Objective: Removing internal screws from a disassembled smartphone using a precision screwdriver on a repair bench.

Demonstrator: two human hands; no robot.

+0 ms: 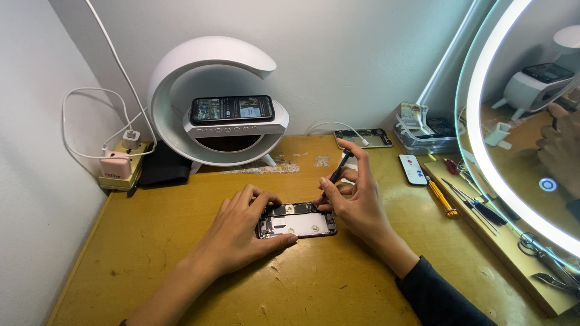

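Observation:
An opened phone [297, 221] lies flat on the wooden desk [181, 253] with its inner parts and metal plate showing. My left hand [241, 232] rests over the phone's left end, fingers curled on its edge and thumb along the near side. My right hand [356, 196] holds a thin black screwdriver [339, 169] upright between thumb and fingers. Its tip points down at the phone's upper right corner.
A white crescent lamp stand [211, 96] carries a lit phone [232, 109] at the back. Another open phone body [364, 138] lies behind my right hand. A white remote [412, 169], a yellow-handled screwdriver [440, 196], several tools [477, 205] and a ring-lit mirror [513, 121] stand right. A charger block [116, 164] sits left.

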